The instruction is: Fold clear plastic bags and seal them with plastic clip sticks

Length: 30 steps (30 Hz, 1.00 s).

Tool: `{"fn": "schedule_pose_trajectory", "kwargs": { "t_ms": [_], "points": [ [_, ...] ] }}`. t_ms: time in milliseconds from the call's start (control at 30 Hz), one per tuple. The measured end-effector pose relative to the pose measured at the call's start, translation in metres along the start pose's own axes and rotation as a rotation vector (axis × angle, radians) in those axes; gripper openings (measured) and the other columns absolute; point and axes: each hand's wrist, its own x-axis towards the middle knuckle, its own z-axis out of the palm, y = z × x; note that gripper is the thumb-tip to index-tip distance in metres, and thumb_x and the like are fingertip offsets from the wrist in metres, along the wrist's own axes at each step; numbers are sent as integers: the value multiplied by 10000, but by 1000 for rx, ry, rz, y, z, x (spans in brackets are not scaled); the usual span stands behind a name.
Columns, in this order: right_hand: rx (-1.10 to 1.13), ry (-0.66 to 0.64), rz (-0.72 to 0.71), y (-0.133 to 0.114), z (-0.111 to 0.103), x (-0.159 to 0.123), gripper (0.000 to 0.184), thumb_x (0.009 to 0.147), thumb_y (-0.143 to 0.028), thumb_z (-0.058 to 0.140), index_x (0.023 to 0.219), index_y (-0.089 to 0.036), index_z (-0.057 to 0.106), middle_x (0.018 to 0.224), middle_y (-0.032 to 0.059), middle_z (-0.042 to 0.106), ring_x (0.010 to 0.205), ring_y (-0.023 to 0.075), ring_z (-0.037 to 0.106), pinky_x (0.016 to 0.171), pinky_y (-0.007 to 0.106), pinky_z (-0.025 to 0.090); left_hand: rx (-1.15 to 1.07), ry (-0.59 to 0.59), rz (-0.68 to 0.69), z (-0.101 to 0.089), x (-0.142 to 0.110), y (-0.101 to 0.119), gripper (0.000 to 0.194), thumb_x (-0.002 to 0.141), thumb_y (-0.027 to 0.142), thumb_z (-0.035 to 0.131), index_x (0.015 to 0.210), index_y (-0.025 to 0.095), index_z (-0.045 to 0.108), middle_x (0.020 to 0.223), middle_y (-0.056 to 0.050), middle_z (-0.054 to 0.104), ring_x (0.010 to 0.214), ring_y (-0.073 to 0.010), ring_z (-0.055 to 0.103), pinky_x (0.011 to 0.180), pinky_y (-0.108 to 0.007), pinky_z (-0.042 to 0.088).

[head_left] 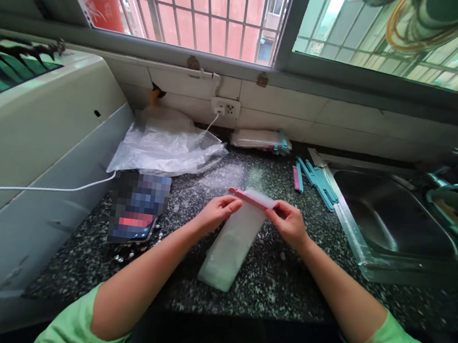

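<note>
Across the top end of a narrow clear plastic bag (229, 250) lies a pink bag sealing clip (254, 198). My left hand (219, 213) is closed near the clip's left end, thumb and fingers pressed together at the bag's edge. At the right end, my right hand (288, 222) pinches the clip between thumb and fingers. The bag hangs toward me, slanting down over the dark speckled counter. Farther right on the counter lie several blue sealing clips (320, 184) and a short pink clip (296, 178).
A phone (137, 210) with a blurred screen lies on the left, a beaded strand (122, 259) beside it. Behind are a pile of clear plastic bags (168, 146) and a pack of clips (261, 139). A steel sink (392, 215) is at right; a white cable (41, 190) crosses the left.
</note>
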Motion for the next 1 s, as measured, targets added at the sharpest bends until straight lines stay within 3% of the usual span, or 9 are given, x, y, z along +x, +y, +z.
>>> {"fn": "schedule_pose_trajectory", "kwargs": {
  "t_ms": [133, 300, 533, 700, 833, 900, 1000],
  "points": [
    [29, 81, -1, 0, -6, 4, 257, 706, -418, 617, 675, -165, 589, 576, -18, 526, 528, 97, 453, 506, 220, 372, -18, -112, -169, 2, 0, -6, 436, 574, 562, 650, 595, 134, 565, 521, 19, 498, 492, -94, 414, 475, -210, 300],
    [44, 73, 9, -2, -5, 3, 275, 683, -442, 639, 665, -171, 593, 562, -21, 521, 521, 97, 448, 503, 224, 368, 18, -2, -163, 4, 0, -13, 441, 580, 566, 643, 574, 129, 580, 481, 28, 476, 443, -74, 367, 437, -195, 256],
    [116, 283, 27, 2, -18, 10, 300, 670, -465, 648, 685, -171, 592, 562, -29, 499, 508, 89, 419, 495, 227, 348, 1, -124, -230, 3, 1, -11, 418, 536, 539, 684, 560, 131, 597, 496, 9, 531, 465, -96, 425, 453, -202, 298],
    [140, 349, 30, 5, -27, 13, 316, 644, -479, 674, 665, -174, 589, 540, -35, 488, 488, 84, 411, 480, 225, 347, 98, 16, -154, 4, 2, -9, 330, 538, 474, 681, 530, 155, 597, 466, 25, 515, 468, -95, 397, 453, -203, 288],
    [203, 317, 20, 2, -26, 12, 341, 633, -508, 672, 655, -181, 577, 527, -39, 488, 483, 84, 423, 482, 224, 364, 53, -108, -177, 4, -2, -4, 354, 541, 491, 691, 552, 149, 603, 500, 16, 534, 485, -100, 421, 461, -203, 297],
    [198, 227, 31, -1, -22, 10, 350, 629, -515, 670, 647, -180, 572, 529, -36, 495, 486, 86, 426, 481, 225, 368, 12, -158, -156, 5, -3, -3, 387, 541, 510, 699, 625, 138, 634, 567, -1, 580, 532, -115, 472, 492, -206, 335],
    [166, 73, 54, -4, -10, 5, 354, 637, -517, 662, 646, -175, 574, 551, -28, 515, 498, 89, 440, 485, 225, 377, -64, -121, -104, 8, -3, -3, 426, 522, 507, 726, 706, 128, 661, 656, -25, 634, 594, -134, 522, 553, -226, 394]
  ]
}}
